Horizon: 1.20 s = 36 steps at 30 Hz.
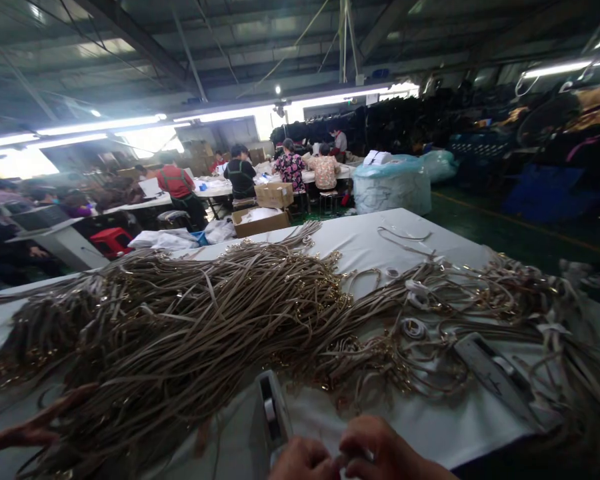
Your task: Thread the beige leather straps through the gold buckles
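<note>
Tube lights (105, 125) hang over a green floor (485, 232) near bright windows (153, 141)

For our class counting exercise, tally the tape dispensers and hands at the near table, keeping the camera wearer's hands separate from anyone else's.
Tape dispensers: 2
Wearer's hands, left hand and right hand: 2
Co-worker's hand: 1
Total: 5

You were in a factory workshop: straps (205, 313) lay heaped on the white table (350, 233), and beyond that table were cartons (274, 195), people (290, 167) at a long worktop (220, 191) and strip lights (100, 125), with roof beams (135, 43) above.
</note>
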Each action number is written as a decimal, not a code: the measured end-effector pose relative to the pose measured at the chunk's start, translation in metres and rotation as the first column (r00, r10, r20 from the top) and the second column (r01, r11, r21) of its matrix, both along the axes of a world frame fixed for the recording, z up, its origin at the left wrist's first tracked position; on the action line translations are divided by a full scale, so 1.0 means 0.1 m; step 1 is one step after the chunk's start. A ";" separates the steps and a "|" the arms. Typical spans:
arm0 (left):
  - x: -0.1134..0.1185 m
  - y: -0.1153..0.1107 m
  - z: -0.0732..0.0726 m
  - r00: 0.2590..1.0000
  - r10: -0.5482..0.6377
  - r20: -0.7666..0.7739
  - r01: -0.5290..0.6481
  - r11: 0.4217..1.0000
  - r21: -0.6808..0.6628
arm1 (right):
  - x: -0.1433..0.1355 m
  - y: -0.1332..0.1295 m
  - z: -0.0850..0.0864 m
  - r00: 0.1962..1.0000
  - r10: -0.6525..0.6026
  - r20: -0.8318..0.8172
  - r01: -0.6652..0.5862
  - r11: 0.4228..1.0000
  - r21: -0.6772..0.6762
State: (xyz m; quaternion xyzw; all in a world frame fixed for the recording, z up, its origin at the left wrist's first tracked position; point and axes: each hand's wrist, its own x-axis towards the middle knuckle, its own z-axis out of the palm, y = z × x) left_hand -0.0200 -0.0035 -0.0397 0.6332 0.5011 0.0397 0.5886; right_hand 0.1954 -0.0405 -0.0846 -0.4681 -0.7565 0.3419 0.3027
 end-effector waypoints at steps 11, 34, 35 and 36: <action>0.19 -0.06 0.03 0.992 0.082 0.096 -0.076 0.995 -0.061 | -0.05 0.07 0.41 0.994 0.108 0.026 -0.110 0.990 0.089; -0.23 0.00 0.04 0.957 0.004 0.289 0.008 0.999 -0.040 | -0.30 0.05 0.40 1.000 0.014 -0.005 -0.014 0.999 -0.032; -0.29 0.00 0.01 0.960 -0.004 0.282 0.016 0.999 -0.038 | -0.31 0.04 0.38 1.000 0.005 0.023 -0.004 1.000 -0.020; -0.34 0.00 -0.02 0.964 0.001 0.264 0.008 0.999 -0.033 | -0.33 0.04 0.36 0.998 0.000 0.055 0.000 1.000 -0.003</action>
